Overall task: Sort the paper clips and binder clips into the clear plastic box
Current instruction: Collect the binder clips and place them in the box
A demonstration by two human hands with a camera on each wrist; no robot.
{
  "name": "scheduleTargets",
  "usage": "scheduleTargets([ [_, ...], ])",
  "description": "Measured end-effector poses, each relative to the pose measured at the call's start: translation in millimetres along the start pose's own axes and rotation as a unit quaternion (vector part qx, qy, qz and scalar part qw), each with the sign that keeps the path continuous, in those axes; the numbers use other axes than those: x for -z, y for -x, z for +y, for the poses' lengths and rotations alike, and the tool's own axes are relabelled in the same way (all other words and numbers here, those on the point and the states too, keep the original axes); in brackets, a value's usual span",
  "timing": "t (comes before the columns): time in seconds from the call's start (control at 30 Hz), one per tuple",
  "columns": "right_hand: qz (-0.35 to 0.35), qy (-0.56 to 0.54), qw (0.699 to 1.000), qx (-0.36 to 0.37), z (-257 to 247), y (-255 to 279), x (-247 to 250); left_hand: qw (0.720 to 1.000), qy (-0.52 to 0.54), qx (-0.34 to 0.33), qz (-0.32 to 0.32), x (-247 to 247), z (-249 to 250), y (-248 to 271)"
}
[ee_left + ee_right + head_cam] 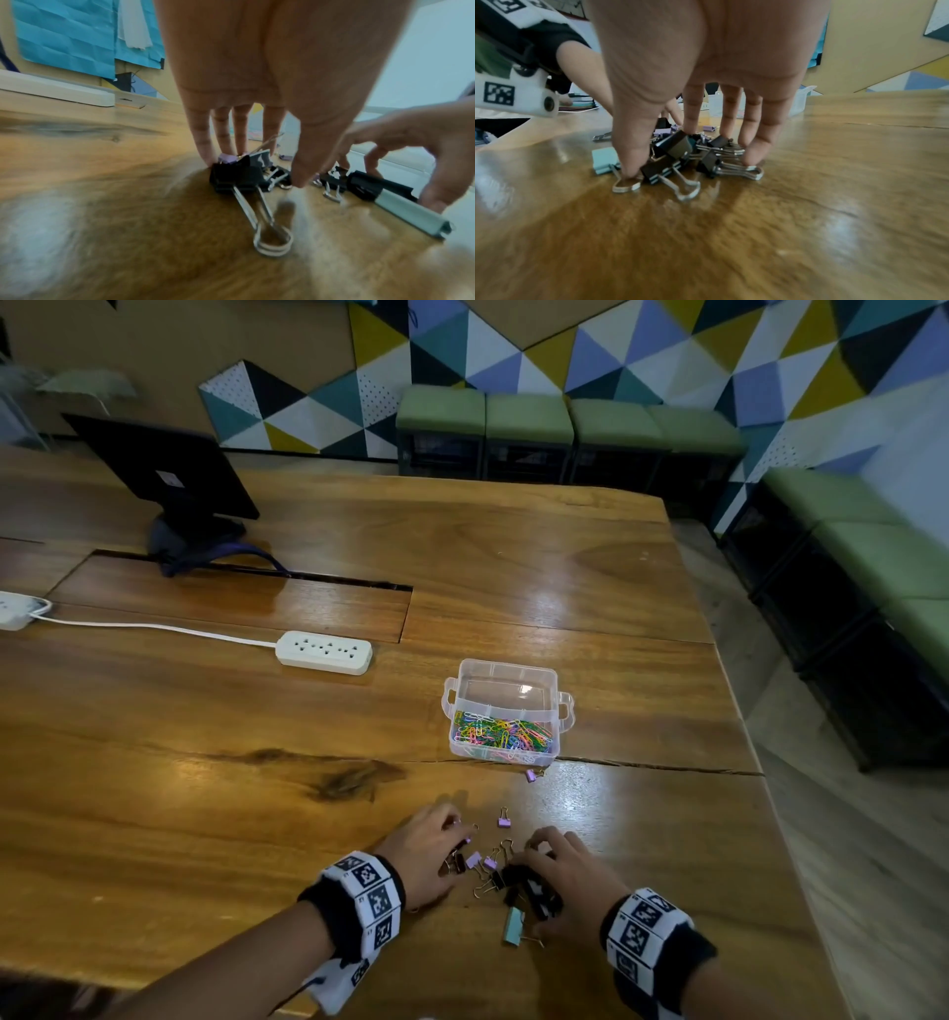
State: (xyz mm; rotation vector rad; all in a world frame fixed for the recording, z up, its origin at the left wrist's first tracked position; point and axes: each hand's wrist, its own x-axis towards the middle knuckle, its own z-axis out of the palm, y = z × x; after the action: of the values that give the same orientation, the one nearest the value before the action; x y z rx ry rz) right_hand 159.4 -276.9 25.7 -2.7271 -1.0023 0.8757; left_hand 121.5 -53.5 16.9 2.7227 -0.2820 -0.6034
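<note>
The clear plastic box (506,671) stands open on the wooden table; its near compartment holds several coloured paper clips (503,734), and its far one shows none. Binder clips lie loose between my hands: black ones (672,146), small purple ones (504,822) and a teal one (513,928). One more purple clip (531,775) lies against the box's front. My left hand (441,839) reaches down with straight fingers (203,140) that touch a black clip (236,178). My right hand (554,875) is clawed over the black pile, thumb on one side and fingertips (753,156) on the other.
A white power strip (324,652) with its cord lies to the left of the box. At the far left stands a dark monitor (164,469), with a cable slot (349,581) in the tabletop behind the strip. The table's right edge (739,690) drops to the floor. Green stools (529,423) line the wall.
</note>
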Motion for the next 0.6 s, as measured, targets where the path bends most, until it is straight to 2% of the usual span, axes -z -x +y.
scheduleTargets([
  [0.13,-0.001,0.013,1.0,-0.023,-6,-5,3,0.999,0.01,0.003,0.031,-8,1,-2],
  [0.4,-0.02,0.051,0.997,-0.063,-21,-18,7,0.997,0.053,0.048,-0.01,1,7,-21],
  [0.6,0.007,0.058,0.996,-0.067,-24,-22,11,0.998,0.033,0.047,-0.034,6,7,-28],
])
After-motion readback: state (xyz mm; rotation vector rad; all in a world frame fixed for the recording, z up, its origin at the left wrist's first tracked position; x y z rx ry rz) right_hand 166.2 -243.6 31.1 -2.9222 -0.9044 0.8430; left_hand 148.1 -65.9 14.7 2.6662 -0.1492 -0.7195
